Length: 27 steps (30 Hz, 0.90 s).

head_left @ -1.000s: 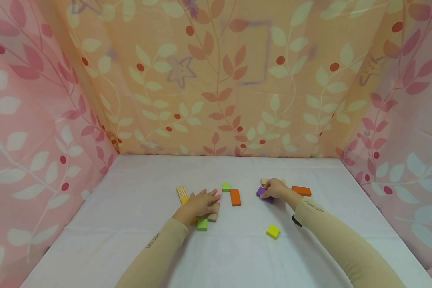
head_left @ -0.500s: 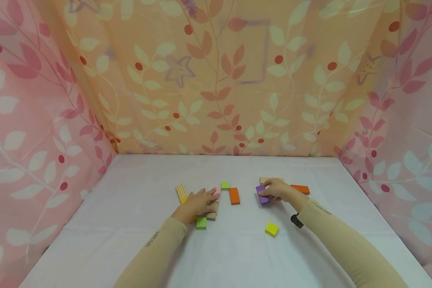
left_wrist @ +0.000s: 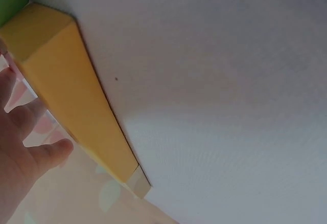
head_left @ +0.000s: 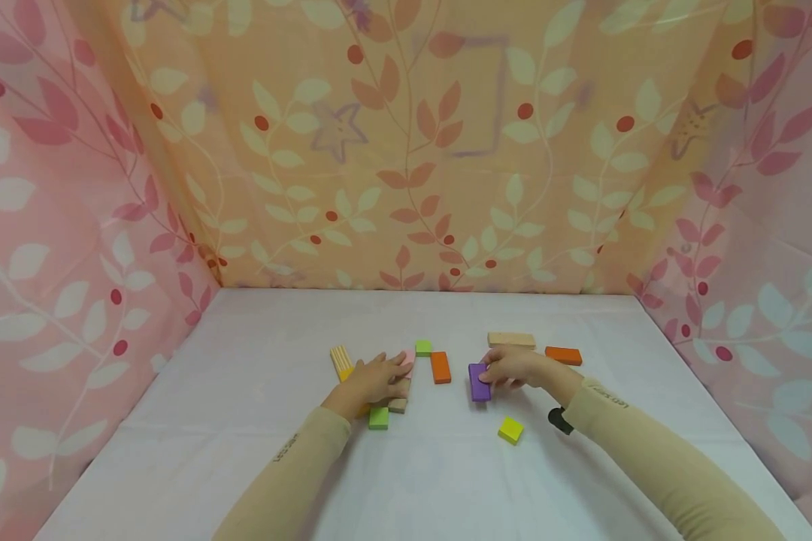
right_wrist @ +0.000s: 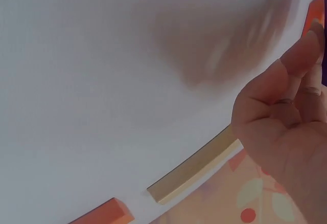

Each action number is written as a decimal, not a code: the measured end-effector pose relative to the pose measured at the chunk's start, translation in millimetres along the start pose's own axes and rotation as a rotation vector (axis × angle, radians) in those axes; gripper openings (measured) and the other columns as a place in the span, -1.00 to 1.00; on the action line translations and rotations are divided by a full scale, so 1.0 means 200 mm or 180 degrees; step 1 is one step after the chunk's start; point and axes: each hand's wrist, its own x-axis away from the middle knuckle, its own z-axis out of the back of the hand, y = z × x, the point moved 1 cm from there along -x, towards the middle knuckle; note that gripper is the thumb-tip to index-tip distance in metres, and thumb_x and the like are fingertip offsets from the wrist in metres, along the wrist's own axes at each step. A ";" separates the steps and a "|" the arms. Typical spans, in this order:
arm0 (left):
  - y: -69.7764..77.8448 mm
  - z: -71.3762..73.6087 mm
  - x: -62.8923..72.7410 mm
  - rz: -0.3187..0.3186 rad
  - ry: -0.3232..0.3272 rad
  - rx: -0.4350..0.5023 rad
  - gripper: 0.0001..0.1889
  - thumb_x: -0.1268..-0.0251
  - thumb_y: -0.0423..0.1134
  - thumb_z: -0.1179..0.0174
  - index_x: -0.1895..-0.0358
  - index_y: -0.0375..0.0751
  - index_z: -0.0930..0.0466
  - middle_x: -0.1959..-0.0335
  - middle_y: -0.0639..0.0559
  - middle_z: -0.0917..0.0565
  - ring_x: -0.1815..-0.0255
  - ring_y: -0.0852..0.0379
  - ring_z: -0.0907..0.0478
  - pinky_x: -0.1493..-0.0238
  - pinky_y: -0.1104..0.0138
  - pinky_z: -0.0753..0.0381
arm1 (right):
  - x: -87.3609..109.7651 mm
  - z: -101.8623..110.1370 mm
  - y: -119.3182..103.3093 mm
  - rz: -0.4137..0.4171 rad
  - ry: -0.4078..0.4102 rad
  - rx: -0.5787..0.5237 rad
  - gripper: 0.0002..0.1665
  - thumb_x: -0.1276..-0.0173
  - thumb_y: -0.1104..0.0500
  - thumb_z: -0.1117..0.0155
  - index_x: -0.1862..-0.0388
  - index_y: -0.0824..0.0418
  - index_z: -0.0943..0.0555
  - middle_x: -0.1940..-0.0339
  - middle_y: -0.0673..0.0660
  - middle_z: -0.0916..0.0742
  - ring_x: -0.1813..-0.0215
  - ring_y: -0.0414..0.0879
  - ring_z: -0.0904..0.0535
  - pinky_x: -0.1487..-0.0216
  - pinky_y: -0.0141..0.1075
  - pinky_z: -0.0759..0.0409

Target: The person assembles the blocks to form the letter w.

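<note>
My right hand [head_left: 519, 367] pinches a purple rectangular block [head_left: 477, 383] by its right side, tilted up over the white tabletop. Only the block's dark edge shows in the right wrist view. My left hand [head_left: 372, 382] rests with spread fingers over a group of blocks: a pink one [head_left: 408, 358], plain wooden ones [head_left: 398, 406] and a green one [head_left: 379, 418] show around it. In the left wrist view a long yellow-orange block [left_wrist: 76, 91] lies beside these fingers, its far end meeting a small wooden piece [left_wrist: 138, 182]. The hand hides part of the group.
An orange block [head_left: 441, 367] and a small green block [head_left: 422, 348] lie between the hands. Behind the right hand are a long wooden block [head_left: 511, 340] and another orange block [head_left: 564, 355]. A yellow block [head_left: 510, 430] lies nearer. A striped piece [head_left: 340, 359] sits left.
My right hand has lifted the purple block and brought it left and nearer, turning it upright, uncovering the long wooden block behind. My left hand has stayed in place.
</note>
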 end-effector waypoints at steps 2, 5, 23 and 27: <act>0.00 0.00 0.00 0.0003 0.0003 0.0000 -0.30 -0.26 0.12 -0.19 -0.46 0.09 -0.27 -0.54 0.13 -0.13 -0.53 -0.18 0.01 -0.37 -0.29 0.08 | 0.00 -0.02 0.00 0.0019 -0.0025 0.0034 -0.62 -0.31 0.16 -0.34 -0.05 0.29 -0.55 0.24 0.12 -0.65 0.20 0.00 -0.51 0.25 -0.23 -0.41; 0.00 0.00 0.00 0.0006 0.0005 0.0000 -0.30 -0.27 0.12 -0.18 -0.47 0.10 -0.26 -0.54 0.14 -0.12 -0.53 -0.17 0.01 -0.37 -0.29 0.09 | -0.01 -0.06 0.00 0.0034 -0.0040 0.0041 -0.65 -0.29 0.18 -0.36 -0.01 0.27 -0.55 0.30 0.10 -0.64 0.26 -0.02 -0.51 0.29 -0.27 -0.40; -0.01 0.00 0.00 0.0043 -0.0011 0.0087 -0.31 -0.27 0.12 -0.19 -0.47 0.12 -0.26 -0.54 0.15 -0.11 -0.53 -0.17 0.02 -0.38 -0.28 0.12 | -0.04 -0.22 -0.05 0.0314 0.0134 0.0266 -0.74 -0.25 0.21 -0.42 0.22 0.28 -0.53 0.45 0.07 -0.61 0.40 -0.11 -0.46 0.40 -0.36 -0.42; 0.00 0.00 0.00 0.0046 -0.0005 0.0073 -0.31 -0.28 0.11 -0.19 -0.47 0.12 -0.25 -0.54 0.15 -0.11 -0.53 -0.17 0.02 -0.38 -0.28 0.11 | -0.04 -0.23 -0.03 0.0639 0.0107 0.0403 -0.68 -0.28 0.19 -0.39 0.07 0.30 -0.55 0.43 0.06 -0.63 0.41 -0.13 -0.50 0.36 -0.35 -0.49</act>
